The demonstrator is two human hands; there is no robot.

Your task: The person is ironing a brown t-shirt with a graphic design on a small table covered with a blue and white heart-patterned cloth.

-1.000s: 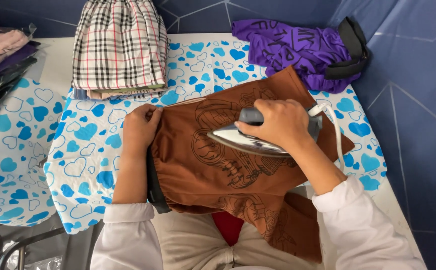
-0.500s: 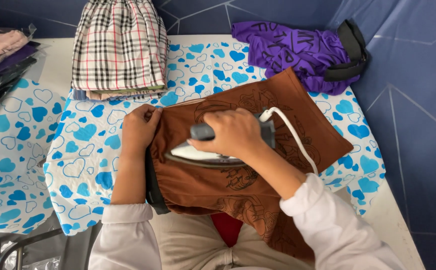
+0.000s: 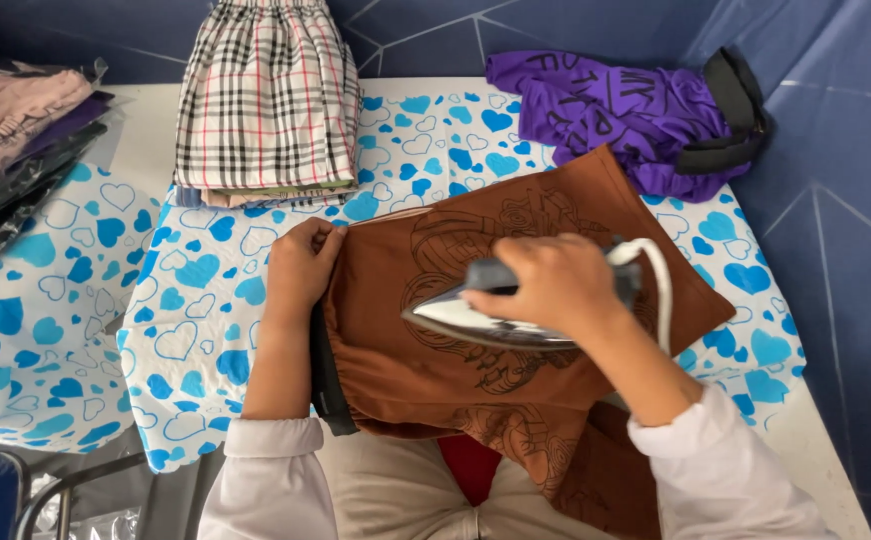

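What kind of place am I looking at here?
Probably a garment ironing station: a padded heart-print ironing board, an iron on a brown garment, and bagged clothes stacked aside.

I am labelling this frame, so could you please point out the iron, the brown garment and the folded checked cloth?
iron [image 3: 476, 322]: head view, on its shiny metal side.
brown garment [image 3: 396, 370]: head view, on bare fabric below the iron.
folded checked cloth [image 3: 261, 100]: head view, middle of the top fold.
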